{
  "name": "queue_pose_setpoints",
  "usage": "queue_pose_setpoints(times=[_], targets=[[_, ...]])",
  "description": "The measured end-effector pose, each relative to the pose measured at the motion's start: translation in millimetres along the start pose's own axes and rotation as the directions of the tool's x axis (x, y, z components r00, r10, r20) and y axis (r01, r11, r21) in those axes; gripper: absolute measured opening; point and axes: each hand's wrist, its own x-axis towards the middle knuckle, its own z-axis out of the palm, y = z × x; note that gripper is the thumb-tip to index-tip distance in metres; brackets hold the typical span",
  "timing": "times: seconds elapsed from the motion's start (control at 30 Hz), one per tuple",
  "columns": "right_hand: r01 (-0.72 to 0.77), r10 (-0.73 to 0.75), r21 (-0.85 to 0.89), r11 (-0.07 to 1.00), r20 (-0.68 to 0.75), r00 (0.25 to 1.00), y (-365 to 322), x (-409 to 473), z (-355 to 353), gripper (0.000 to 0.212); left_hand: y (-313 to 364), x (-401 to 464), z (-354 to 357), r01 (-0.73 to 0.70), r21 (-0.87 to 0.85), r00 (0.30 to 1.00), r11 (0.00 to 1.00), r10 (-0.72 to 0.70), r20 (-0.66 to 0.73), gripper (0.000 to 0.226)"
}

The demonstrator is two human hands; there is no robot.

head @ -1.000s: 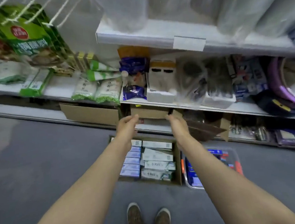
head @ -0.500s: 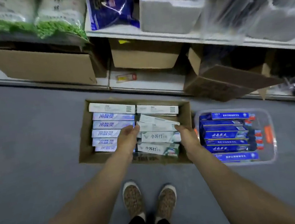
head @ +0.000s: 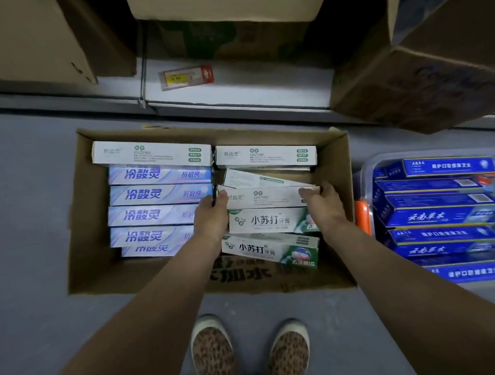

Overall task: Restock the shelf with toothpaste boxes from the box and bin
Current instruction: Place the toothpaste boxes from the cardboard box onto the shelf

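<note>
Down on the grey floor in front of the bottom shelf (head: 232,99), I am watching both hands working inside the open cardboard box (head: 98,278). I am seeing the left hand (head: 211,217) curling its fingers round the left end of a white enzyme toothpaste box (head: 266,198), while the right hand (head: 321,203) is pinching the right end of the same carton. That carton is lying in the right-hand column of the box, between another tilted white carton on its far side and a green-and-white toothpaste box (head: 270,222) on its near side. Purple toothpaste boxes (head: 157,193) are filling the left column, touching one another edge to edge.

To the right, just beside the cardboard box, the clear plastic bin (head: 362,177) is holding blue toothpaste boxes (head: 440,215), none of them being touched.

I am judging this as the pick-up step: the grip looks set, but the carton is not yet clear of its neighbours. Next I am expecting a straight, level lift to slip it out without dragging the tilted carton along, then a carry up towards the shelf, which is mostly lying outside this view, so I cannot say which slot is waiting.
</note>
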Motion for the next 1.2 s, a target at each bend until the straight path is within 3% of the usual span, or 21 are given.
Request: queue_pose_setpoints(times=[0.13, 0.2, 0.4, 0.5, 0.63, 0.77, 0.87, 0.97, 1.07, 1.2], targets=[[-0.065, 0.065, 0.03, 0.997, 0.018, 0.998, -13, -17, 2, 0.056, -7, 2, 5, -0.179, 0.055, 0.983, 0.982, 0.181, -0.038, 0.034], [-0.09, 0.089, 0.049, 0.995, 0.02, 0.996, -10, -13, 3, 0.046, -5, 3, 8, -0.207, 0.072, 0.976, 0.976, 0.211, -0.052, 0.031], [-0.086, 0.085, 0.044, 0.995, 0.012, 0.996, -6, -4, 5, 0.043, -3, 14, 18, -0.178, 0.202, 0.983, 0.963, 0.181, 0.005, 0.052], [-0.095, 0.094, 0.145, 0.985, 0.011, 0.995, -6, -5, 4, 0.041, -5, 15, 21, -0.156, 0.158, 0.987, 0.975, 0.161, -0.019, 0.056], [-0.036, 0.058, 0.355, 0.934, -0.052, 0.997, 2, -14, 2, 0.053, -8, 11, 16, -0.084, -0.007, 0.994, 0.996, 0.083, -0.076, 0.063], [0.044, 0.027, 0.55, 0.834, -0.121, 0.992, -5, -35, -6, 0.05, -10, -3, 6, -0.064, -0.158, 0.991, 0.985, 0.045, -0.124, 0.041], [0.064, 0.02, 0.595, 0.801, -0.133, 0.991, -14, -51, -13, 0.048, -7, -17, -5, -0.071, -0.26, 0.991, 0.963, 0.037, -0.132, 0.021], [0.035, -0.007, 0.622, 0.782, -0.047, 0.999, -17, -62, -20, 0.038, 3, -24, -15, -0.15, -0.375, 0.981, 0.915, 0.092, -0.17, 0.009], [-0.045, -0.055, 0.636, 0.77, 0.138, 0.989, -24, -75, -30, 0.051, 20, -34, -25, -0.217, -0.396, 0.969, 0.892, 0.147, -0.199, 0.021], [-0.097, -0.144, 0.663, 0.742, 0.3, 0.943, -26, -82, -37, 0.047, 38, -29, -39, -0.197, -0.404, 0.979, 0.893, 0.158, -0.128, 0.016]])
